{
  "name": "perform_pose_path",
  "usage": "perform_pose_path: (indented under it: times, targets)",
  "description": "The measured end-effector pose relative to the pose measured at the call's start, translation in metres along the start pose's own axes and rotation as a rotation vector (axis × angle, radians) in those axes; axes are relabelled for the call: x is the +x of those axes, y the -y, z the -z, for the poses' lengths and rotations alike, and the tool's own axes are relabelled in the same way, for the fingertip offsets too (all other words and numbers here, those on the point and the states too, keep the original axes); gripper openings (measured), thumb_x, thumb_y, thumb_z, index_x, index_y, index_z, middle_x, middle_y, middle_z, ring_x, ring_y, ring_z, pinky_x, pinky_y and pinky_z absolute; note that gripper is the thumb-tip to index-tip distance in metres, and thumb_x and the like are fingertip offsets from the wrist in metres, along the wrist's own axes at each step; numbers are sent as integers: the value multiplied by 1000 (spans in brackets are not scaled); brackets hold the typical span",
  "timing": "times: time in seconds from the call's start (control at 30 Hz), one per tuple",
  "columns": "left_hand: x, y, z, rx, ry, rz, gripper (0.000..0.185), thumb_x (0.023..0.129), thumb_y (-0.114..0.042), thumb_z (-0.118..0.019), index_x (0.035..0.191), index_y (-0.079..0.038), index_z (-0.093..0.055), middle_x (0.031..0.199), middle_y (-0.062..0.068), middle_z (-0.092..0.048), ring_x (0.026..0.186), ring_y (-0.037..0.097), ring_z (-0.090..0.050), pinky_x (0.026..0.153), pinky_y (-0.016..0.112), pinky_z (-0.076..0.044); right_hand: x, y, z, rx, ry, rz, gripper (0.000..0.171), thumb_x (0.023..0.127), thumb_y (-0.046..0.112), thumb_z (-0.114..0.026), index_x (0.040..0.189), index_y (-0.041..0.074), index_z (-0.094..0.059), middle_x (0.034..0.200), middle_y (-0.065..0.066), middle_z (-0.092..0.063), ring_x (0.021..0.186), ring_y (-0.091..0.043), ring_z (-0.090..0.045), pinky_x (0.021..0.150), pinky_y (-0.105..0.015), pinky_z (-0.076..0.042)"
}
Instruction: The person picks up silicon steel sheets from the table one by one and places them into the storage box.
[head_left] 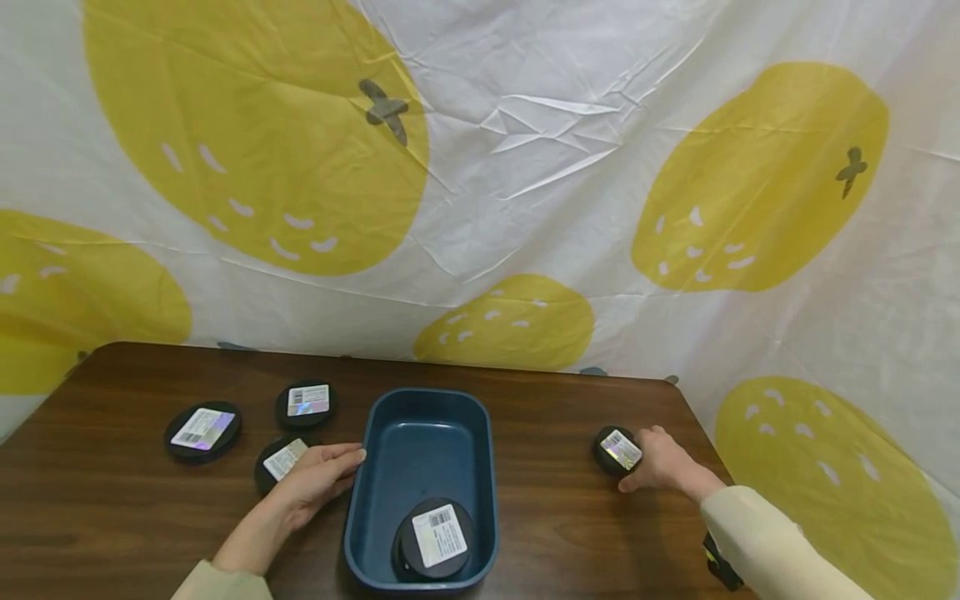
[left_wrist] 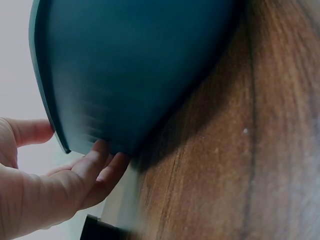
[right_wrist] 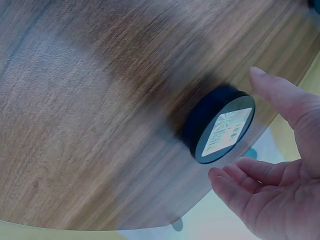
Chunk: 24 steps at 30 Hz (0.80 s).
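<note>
Two hands work: left hand (head_left: pixel 318 477), fingers straight, touches the dark blue plastic tub (head_left: pixel 422 442); right hand (head_left: pixel 660 461), grip half open, cups a black round labelled tin (head_left: pixel 617 451) near the brown wooden surface's (head_left: pixel 562 500) right edge

Five round black labelled tins (head_left: pixel 202 430), one blue tub (head_left: pixel 420 442).

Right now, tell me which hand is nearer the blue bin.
Left. The left hand touches the blue bin at its left wall; the right hand is well off to its right, at a black puck.
</note>
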<state>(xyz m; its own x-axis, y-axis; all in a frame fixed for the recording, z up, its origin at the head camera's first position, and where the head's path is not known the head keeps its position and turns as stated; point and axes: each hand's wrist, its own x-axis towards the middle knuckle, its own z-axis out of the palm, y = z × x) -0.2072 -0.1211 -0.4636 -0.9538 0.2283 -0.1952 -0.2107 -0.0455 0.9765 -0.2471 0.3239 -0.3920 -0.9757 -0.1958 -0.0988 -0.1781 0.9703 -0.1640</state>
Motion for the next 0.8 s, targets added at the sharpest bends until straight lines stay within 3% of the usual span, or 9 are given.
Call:
perform_pose_path:
  times: [0.53,0.8]
  targets:
    - [0,1,1,-8,0,-5,47,98,-9,-43,128,25,-33,129,34,-47,117,28,-50,101,45,-39,1,-14,-6,-4,24,-64,63,58,24,-88,94,-16,-55,86,-18,-52,80,-29,-52,73,-45,-50]
    - [0,0,0,-11,4,-10,47,98,-9,-43,128,25,-32,131,35,-45,119,30,-47,101,46,-39,8,-24,-5,-4,47,-106,62,62,30,-86,92,-15,-55,85,-16,-52,83,-30,-51,75,-46,-49]
